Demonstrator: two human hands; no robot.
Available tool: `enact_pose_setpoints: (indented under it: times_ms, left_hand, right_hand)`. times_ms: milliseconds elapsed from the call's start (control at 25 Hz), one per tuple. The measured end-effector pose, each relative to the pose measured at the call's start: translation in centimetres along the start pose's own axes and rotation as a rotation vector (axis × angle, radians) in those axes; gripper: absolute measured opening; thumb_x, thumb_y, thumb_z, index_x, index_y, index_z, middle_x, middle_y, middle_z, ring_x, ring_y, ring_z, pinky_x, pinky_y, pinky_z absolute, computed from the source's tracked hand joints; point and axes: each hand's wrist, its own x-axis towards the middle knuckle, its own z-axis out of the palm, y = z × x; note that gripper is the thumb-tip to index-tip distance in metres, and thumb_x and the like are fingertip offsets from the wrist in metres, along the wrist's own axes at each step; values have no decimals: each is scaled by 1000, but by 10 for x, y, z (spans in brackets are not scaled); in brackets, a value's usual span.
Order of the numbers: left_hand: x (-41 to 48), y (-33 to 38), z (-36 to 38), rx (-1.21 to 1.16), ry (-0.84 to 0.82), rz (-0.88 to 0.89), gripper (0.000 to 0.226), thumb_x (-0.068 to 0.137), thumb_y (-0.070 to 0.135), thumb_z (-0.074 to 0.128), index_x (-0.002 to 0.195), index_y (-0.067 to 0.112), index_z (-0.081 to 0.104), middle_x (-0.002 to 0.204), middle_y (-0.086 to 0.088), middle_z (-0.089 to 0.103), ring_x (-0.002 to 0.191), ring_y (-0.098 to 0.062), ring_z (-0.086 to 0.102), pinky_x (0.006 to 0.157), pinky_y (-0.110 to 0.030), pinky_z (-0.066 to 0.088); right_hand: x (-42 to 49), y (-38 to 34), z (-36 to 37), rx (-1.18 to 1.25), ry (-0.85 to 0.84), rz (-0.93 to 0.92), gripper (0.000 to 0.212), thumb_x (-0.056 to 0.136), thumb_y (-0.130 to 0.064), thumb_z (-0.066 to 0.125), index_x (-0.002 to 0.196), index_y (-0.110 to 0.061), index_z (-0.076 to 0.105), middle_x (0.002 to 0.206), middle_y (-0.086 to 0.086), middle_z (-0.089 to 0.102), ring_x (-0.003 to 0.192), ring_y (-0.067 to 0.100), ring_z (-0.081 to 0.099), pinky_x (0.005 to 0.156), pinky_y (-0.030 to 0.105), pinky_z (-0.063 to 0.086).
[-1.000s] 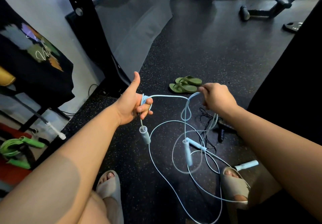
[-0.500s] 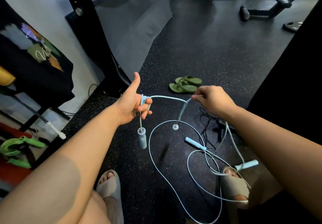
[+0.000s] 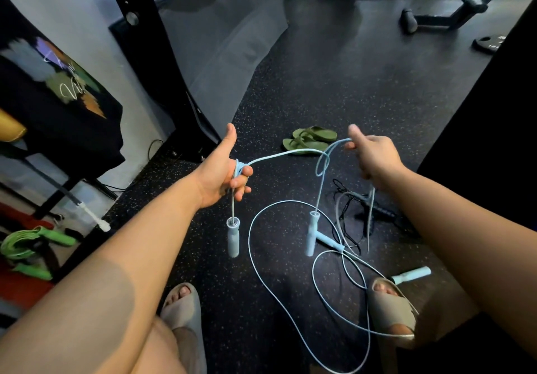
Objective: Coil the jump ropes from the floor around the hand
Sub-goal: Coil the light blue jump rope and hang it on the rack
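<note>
While the left hand [image 3: 218, 176] grips coiled blue rope [image 3: 279, 154] and the right hand [image 3: 376, 160] pinches it, a twist [image 3: 322, 164] (mid-span) hangs between. Pulling could knot it.

White cursive lettering is printed on the black fabric with purple, green and orange patches [image 3: 55, 103] at left; only the opening letters "Vi" can be made out. Pale markings are seen on the dark round weight plate [image 3: 489, 43], too small to be read.
</note>
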Motion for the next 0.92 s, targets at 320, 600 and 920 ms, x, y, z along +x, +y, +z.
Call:
enact_pose_setpoints:
  times_ms: [320, 600, 920]
  left_hand:
    - [-1, 0, 1, 30, -5, 0, 94, 72, 97, 6, 63, 15, 50, 46, -2, 27, 47, -26, 46, 109, -48, 43]
    - [0, 0, 1, 39, -29, 4, 94, 71, 99, 8, 63, 15, 51, 47, -2, 27, 48, -27, 47, 109, -49, 42]
    - [2, 1, -3, 23, -12, 8, 94, 69, 99, 9, 63, 16, 51, 46, -2, 28, 48, -26, 49, 110, -50, 41]
  right_hand:
    - [-4, 3, 8, -90, -82, 52, 49, 104, -39, 40, 75, -9, 66, 58, 10, 60, 44, 21, 43, 46, 27, 35]
    - [-2, 16, 8, -401, -113, -179, 19, 91, -38, 70, 94, -20, 76, 86, -2, 71, 67, 11, 59, 60, 25, 41]
    - [-7, 17, 11, -847, -306, -501, 15, 88, -31, 73, 95, -18, 75, 93, 2, 73, 87, 20, 67, 80, 39, 56]
